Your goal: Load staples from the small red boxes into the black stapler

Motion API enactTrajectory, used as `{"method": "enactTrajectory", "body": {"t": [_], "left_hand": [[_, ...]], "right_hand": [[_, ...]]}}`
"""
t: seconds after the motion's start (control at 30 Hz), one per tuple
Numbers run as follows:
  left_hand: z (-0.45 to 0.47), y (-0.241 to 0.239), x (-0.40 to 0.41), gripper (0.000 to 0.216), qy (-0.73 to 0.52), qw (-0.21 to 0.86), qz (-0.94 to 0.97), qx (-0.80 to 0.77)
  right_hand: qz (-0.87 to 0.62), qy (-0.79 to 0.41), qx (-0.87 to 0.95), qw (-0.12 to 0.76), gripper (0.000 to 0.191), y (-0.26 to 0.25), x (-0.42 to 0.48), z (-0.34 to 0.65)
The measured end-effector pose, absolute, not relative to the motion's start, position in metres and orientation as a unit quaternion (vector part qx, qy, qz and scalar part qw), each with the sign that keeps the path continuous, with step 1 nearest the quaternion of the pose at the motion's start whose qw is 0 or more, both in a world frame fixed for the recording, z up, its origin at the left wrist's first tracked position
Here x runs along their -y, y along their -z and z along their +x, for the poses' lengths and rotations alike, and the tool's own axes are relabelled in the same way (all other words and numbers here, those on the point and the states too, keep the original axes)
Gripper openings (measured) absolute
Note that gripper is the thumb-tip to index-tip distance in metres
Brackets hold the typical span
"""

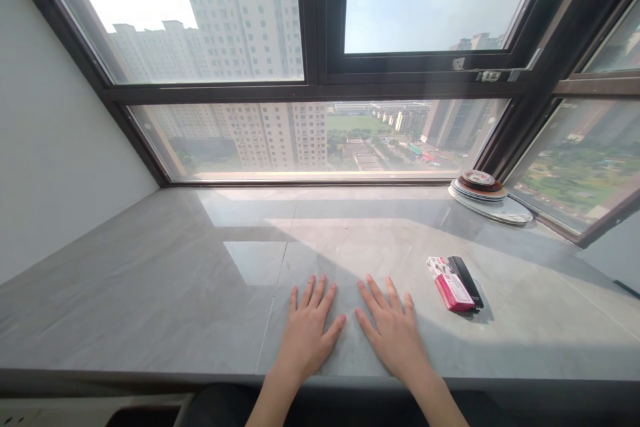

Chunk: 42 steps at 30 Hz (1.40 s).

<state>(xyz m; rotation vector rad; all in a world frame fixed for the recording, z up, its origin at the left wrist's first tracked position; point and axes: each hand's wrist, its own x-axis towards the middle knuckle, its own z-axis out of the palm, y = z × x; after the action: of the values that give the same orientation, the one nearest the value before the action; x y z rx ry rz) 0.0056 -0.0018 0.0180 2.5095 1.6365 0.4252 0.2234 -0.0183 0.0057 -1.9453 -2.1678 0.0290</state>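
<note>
Both hands lie palm down on a grey marbled windowsill [165, 307], near its front edge. My left hand [310, 330] has its fingers spread and holds nothing. Beside it, a small gap away, my right hand [393, 327] rests flat with fingers apart, also bare. To the right of my right hand lies a small pink-and-white box [453, 285]. A black, long, narrow object [467, 281] sits against the box's right side; its kind I cannot make out.
In the far right corner stands a stack of plates [477, 187] on a larger pale round one. A dark-framed window [310, 90] rises behind the sill, with a metal stay [490, 75] on its upper pane. A dark thin object [627, 289] shows at the right edge.
</note>
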Motion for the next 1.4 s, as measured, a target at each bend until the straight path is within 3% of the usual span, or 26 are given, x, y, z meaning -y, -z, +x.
{"method": "enactTrajectory", "body": {"t": [1.03,1.17,1.3,1.4], "left_hand": [[0.003,-0.020,0.001,0.061,-0.148,0.075,0.827,-0.538],[0.004,-0.020,0.001,0.061,-0.154,0.077,0.825,-0.538],[0.004,-0.021,0.001,0.060,-0.153,0.079,0.823,-0.541],[0.004,-0.021,0.001,0.060,-0.150,0.078,0.824,-0.541]], "right_hand": [[-0.664,-0.031,0.734,0.141,0.059,-0.006,0.017,0.223],[-0.651,-0.116,0.721,0.207,0.051,-0.016,0.020,0.229],[-0.576,-0.281,0.665,0.384,0.047,-0.049,0.023,0.270],[-0.639,-0.176,0.577,0.477,0.045,-0.075,0.014,0.334]]}}
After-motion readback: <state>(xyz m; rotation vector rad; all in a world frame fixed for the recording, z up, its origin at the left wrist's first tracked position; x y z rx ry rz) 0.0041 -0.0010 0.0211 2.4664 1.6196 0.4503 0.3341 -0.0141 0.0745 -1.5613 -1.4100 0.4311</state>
